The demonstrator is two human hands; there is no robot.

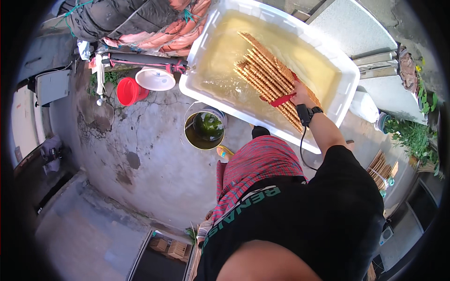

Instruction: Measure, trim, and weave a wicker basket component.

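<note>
My right hand (302,95) is closed on a bundle of ridged tan strips (265,70) near the red band (282,99) around it. Its fingers are partly hidden. The bundle lies at a slant in a large white tub (198,84) of cloudy yellowish water (222,51), its near end close to the tub's near rim. A black device with a cable (303,114) is strapped to my right wrist. My left hand does not show; only bare skin of an arm appears at the lower edge.
Left of the tub stand a metal bucket (186,133) of dark greenish liquid, a red bucket (125,91) and a white basin (155,79). Rolled tarps (126,21) lie at the upper left. Bundled sticks (378,168) and green plants (410,136) are at the right.
</note>
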